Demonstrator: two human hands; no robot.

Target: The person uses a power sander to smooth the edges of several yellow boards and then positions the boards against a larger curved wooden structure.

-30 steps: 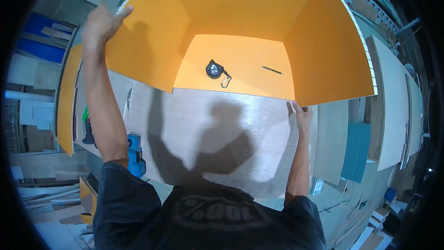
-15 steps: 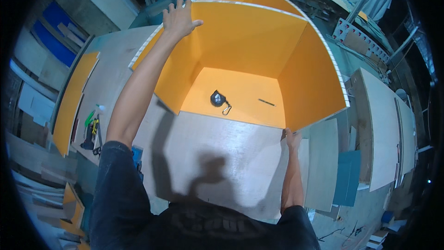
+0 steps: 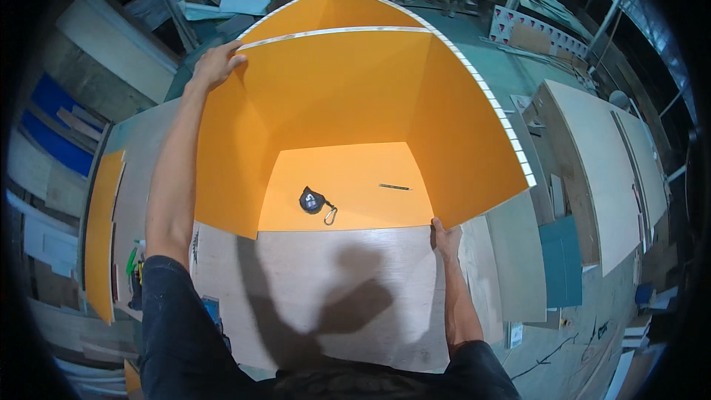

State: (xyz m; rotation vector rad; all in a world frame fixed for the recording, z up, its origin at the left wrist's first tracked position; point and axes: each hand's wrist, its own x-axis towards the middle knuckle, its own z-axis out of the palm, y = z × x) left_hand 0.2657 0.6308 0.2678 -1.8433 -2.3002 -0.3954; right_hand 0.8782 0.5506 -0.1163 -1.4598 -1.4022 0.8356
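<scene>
An open-fronted orange-yellow panel box (image 3: 341, 92) with pale upper edges stands on the pale worktable (image 3: 333, 281). A cross panel divides it into a large near space and a smaller far one. At its upper left corner, my left hand (image 3: 216, 67) grips the edge, fingers folded over the top. My right hand (image 3: 446, 239) holds the lower front right corner, its fingertips partly hidden under the panel. Inside the box, on its bottom panel, lie a black tape measure (image 3: 312, 200) with a carabiner (image 3: 331, 215) and a dark pencil (image 3: 395, 187).
Hand tools with green and yellow handles (image 3: 133, 267) lie left of my arm, beside an upright orange panel (image 3: 102, 237). To the right are a dark teal board (image 3: 561, 263) and a large pale cabinet-like piece (image 3: 592, 170). Stacked boards (image 3: 48, 222) line the left side.
The box sits lower and further left in view and has turned slightly. My left hand's spread fingers have closed over its edge. My right hand keeps hold of the same corner.
</scene>
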